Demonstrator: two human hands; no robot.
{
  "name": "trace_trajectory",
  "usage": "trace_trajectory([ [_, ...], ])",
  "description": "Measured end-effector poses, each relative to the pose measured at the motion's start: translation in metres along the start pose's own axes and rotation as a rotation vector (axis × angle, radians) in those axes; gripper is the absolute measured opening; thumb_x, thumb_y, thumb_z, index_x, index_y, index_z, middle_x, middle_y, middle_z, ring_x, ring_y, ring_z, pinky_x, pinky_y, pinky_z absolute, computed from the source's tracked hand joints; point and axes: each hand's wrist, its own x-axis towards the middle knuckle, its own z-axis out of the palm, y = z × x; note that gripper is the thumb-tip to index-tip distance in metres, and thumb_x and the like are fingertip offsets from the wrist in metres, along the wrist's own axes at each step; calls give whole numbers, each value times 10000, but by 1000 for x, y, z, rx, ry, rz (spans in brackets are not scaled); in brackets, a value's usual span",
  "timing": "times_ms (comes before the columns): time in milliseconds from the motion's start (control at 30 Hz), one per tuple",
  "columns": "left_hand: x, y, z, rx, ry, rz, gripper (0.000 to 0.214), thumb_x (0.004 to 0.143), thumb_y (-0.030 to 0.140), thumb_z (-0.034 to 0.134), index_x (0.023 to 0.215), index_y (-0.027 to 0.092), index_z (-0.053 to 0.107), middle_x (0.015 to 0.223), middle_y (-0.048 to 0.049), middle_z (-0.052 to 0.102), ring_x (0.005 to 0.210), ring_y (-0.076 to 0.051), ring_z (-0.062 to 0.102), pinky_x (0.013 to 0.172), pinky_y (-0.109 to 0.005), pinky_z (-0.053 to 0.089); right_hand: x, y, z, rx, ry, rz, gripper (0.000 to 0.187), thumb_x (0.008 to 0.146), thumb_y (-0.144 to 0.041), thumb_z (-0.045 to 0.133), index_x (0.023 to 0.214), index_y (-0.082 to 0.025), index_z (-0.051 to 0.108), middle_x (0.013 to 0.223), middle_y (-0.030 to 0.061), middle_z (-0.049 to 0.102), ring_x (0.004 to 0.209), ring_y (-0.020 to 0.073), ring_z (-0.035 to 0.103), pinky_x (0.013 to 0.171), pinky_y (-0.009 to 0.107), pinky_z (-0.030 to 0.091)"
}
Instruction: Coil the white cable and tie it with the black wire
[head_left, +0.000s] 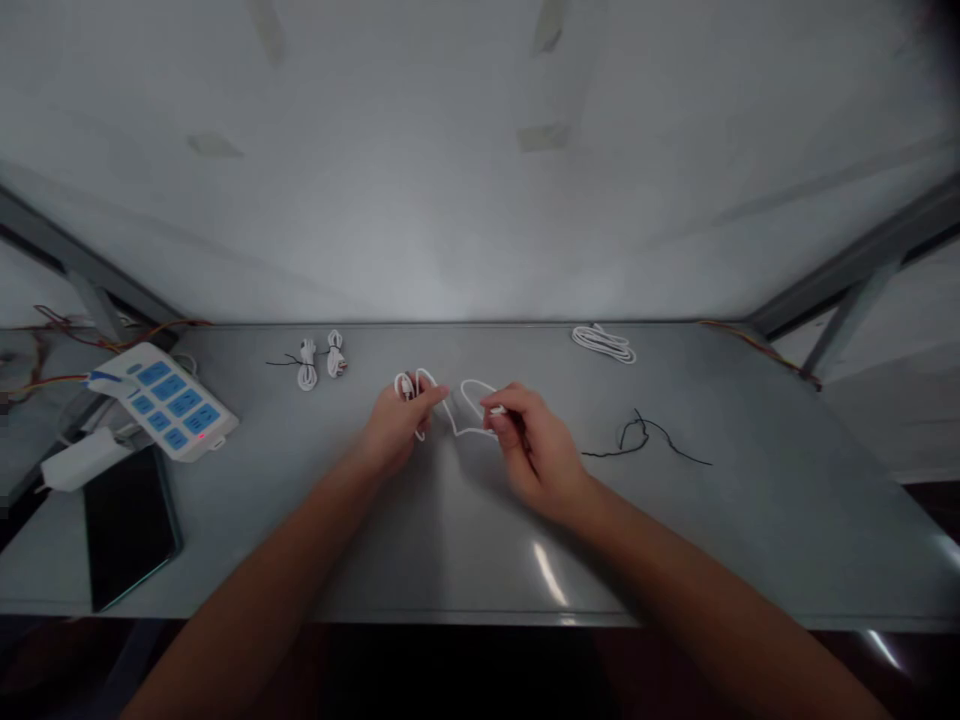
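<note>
Over the middle of the grey table (pixel 480 560), a white cable (pixel 452 415) runs between my two hands. My left hand (pixel 397 420) is closed on a looped part of it, and a metal-tipped plug shows above the fingers. In a pinch, my right hand (pixel 536 445) grips the cable near one end, with a slack loop hanging between the hands. Black twist ties (pixel 634 435) lie loose on the table to the right of my right hand.
Two bundled white cables (pixel 307 365) lie at the back left, and a coiled white cable (pixel 604 343) at the back right. At left are a power strip (pixel 172 400) with blue sockets, a white adapter (pixel 86 460) and a dark phone or tablet (pixel 131 530). A pale wall stands behind.
</note>
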Motion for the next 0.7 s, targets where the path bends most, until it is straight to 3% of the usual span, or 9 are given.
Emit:
trace_trajectory([
  [100,3,-5,0,-4,30,74,269,653,237,765,685,200,501,571,77,433,485,-74,388,478,-219,318,-1,-6,6,88,-72,49,212,1049,-164,450,1201,-271,554,960,27,626,798,158,608,718,306,500],
  [200,4,-10,0,25,54,97,187,661,237,666,825,201,583,697,32,602,542,-109,485,513,-241,375,-1,-8,8,176,-138,155,163,1062,-206,460,1166,-260,573,940,17,608,742,141,589,696,295,498],
  [333,4,-16,-1,98,5,118,134,722,267,614,839,204,597,669,28,589,591,-131,515,574,-250,390,0,-6,5,286,-204,279,147,1075,-262,449,1135,-249,583,965,24,612,725,130,592,677,288,513],
  [500,7,-18,-2,31,-13,153,53,748,246,578,772,202,561,583,44,496,578,-126,487,578,-239,389,3,3,1,190,-161,329,191,1073,-332,464,1169,-268,616,980,38,659,747,150,591,651,289,491],
  [700,2,-16,4,-3,-63,66,272,849,395,718,907,205,532,775,6,664,670,-162,673,634,-290,552,3,18,2,118,-49,380,200,1064,-379,481,1157,-259,610,905,21,656,777,162,622,678,296,484],
])
